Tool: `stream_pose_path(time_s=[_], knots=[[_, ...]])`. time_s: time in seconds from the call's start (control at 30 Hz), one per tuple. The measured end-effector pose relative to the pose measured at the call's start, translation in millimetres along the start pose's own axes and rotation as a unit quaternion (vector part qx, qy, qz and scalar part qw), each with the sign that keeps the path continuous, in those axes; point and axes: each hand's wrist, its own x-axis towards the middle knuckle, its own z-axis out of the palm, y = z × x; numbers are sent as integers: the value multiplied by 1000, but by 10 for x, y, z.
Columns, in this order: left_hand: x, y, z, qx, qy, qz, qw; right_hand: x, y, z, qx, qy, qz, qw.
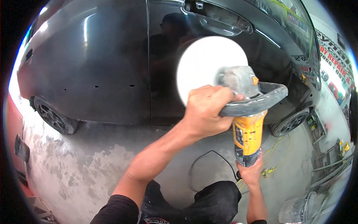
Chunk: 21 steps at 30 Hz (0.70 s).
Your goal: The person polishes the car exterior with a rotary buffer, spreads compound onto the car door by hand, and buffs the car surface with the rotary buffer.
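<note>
A yellow and grey power polisher (248,134) is held in front of a dark car's side. My left hand (209,110) is wrapped round the left end of its black loop handle (257,104). Lower down, my right hand (251,171) grips the rear end of the yellow body; its fingers are partly hidden behind the tool. The round white pad (209,63) faces the car door (167,82), below the door handle recess. Its face looks smooth and blurred. Whether the pad touches the paint cannot be made out.
Two car wheels, one at the left (56,115) and one at the right (292,121), stand on the grey floor (93,168). A black cable (192,168) and a yellow cord (278,160) lie there. A bucket (296,209) stands lower right, near metal racks (332,168).
</note>
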Motion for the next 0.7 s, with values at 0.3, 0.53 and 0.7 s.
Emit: stream_pose_path(time_s=[0.3, 0.53, 0.7], knots=[[643, 290, 274, 14, 34, -93, 995, 458, -595, -960, -74, -66, 13, 995], [1087, 351, 77, 47, 46, -113, 991, 825, -1296, -1201, -73, -123, 38, 989], [1355, 402, -26, 57, 34, -133, 989, 1034, -1523, -1273, -70, -125, 67, 988]])
